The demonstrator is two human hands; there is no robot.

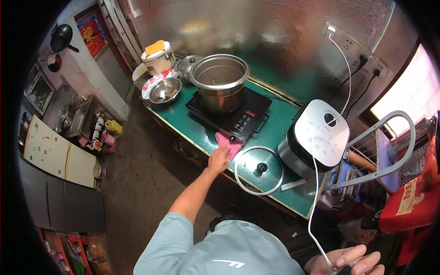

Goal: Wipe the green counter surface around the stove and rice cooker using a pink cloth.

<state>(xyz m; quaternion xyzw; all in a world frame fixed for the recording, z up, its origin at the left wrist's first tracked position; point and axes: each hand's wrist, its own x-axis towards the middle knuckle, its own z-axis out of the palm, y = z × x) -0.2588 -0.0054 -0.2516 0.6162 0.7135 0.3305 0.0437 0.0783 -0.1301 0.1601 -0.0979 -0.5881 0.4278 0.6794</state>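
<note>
My left hand point(219, 160) grips a pink cloth point(233, 147) at the front corner of a black induction cooktop point(220, 118). A deep stainless steel pot point(220, 89) stands uncovered on the cooktop. Right of the cloth, a glass lid point(252, 175) with a black knob lies on the green tabletop. At the bottom right edge, my right hand point(357, 263) holds the end of a white charging cable point(314, 185), whose other end is in a wall socket. The cable passes over a white-topped rice cooker point(319, 134). What the cable's held end joins is partly cut off.
A steel bowl point(165, 91) with scraps, a second lidded pot point(189, 65) and a small rice cooker point(158, 60) stand at the table's left end. A metal rack point(381, 172) and a red bag point(405, 206) are at the right. Black plugs sit in the wall sockets.
</note>
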